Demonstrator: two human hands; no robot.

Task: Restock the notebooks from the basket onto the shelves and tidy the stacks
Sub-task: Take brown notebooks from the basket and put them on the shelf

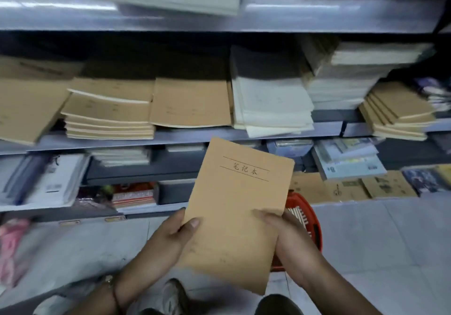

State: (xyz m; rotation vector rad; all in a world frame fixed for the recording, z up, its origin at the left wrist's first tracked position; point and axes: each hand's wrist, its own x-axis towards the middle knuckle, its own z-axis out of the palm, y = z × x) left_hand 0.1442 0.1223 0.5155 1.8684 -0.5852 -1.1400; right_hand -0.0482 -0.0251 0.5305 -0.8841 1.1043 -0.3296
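Holding the brown notebook [235, 207] up below the middle shelf [195, 134], left hand [168, 239] and right hand [290, 239] both pinching its lower edges, red basket [307, 217] behind. I'd square it over the thin brown stack [190, 105], then slide it in flat.

L grip [168, 238] + R grip [290, 239]: both clamped, thumbs on top.
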